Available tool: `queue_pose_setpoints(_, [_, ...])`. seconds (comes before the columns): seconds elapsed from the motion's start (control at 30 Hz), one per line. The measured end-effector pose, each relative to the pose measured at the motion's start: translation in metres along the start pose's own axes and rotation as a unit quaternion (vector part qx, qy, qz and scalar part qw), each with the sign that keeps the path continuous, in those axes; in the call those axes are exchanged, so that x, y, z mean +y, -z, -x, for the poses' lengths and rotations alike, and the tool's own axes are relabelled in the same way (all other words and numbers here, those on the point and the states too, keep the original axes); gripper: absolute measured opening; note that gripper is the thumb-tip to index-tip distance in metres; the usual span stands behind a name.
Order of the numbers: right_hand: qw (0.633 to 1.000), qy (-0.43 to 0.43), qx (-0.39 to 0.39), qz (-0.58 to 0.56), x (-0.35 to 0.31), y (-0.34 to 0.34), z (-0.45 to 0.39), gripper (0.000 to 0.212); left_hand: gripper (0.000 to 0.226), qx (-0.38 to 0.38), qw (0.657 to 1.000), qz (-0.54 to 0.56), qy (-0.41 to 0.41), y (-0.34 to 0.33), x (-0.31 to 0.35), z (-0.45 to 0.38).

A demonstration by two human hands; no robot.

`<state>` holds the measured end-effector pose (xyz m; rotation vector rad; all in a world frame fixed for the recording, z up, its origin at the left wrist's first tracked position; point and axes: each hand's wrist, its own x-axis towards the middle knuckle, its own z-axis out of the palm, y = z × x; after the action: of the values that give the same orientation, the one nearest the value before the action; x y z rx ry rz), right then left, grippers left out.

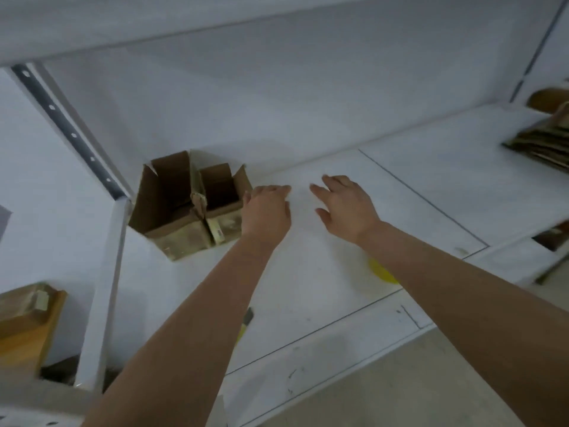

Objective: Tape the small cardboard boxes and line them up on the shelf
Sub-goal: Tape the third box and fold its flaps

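My left hand (268,211) rests flat on the shelf (415,192), fingers straight and holding nothing, its thumb side touching or just short of the smaller box (221,208). That box stands open-topped against the larger box (166,208) near the shelf's left end, I judge so the row starts at the upright. My right hand (348,208) lies spread nearby, empty. Flattened cardboard (542,143) sits at the right end.

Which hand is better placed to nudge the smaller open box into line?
Left. The left hand is right beside the smaller open box, at its right wall. The right hand rests open on the shelf, farther right, with the left hand between it and the box.
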<state>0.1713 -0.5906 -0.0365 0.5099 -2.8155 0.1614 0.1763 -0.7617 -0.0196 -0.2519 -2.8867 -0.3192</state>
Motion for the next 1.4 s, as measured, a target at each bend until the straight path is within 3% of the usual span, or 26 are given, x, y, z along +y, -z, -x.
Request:
queue_pose_setpoints(0.33, [0.985, -0.157, 0.002, 0.065, 0.225, 0.074, 0.145, 0.053, 0.039, -0.024, 0.983, 0.053, -0.175, -0.056, 0.268, -0.022])
queue_pose_setpoints(0.53, [0.969, -0.225, -0.004, 0.097, 0.337, 0.111, 0.22, 0.049, 0.042, -0.032, 0.968, 0.08, -0.235, -0.081, 0.396, -0.034])
queue_pose_setpoints(0.8, [0.961, -0.265, 0.012, 0.078, 0.436, 0.114, 0.253, 0.044, 0.043, -0.048, 0.958, 0.075, -0.274, -0.115, 0.482, -0.071])
queue_pose_setpoints(1.07, [0.948, -0.296, 0.039, 0.108, 0.54, 0.097, 0.226, 0.028, 0.041, -0.057, 0.95, 0.077, -0.297, -0.167, 0.539, -0.165])
queue_pose_setpoints(1.4, [0.938, -0.333, 0.049, 0.085, 0.66, 0.093, 0.172, 0.032, 0.044, -0.086, 0.938, 0.148, -0.3, -0.207, 0.629, -0.248])
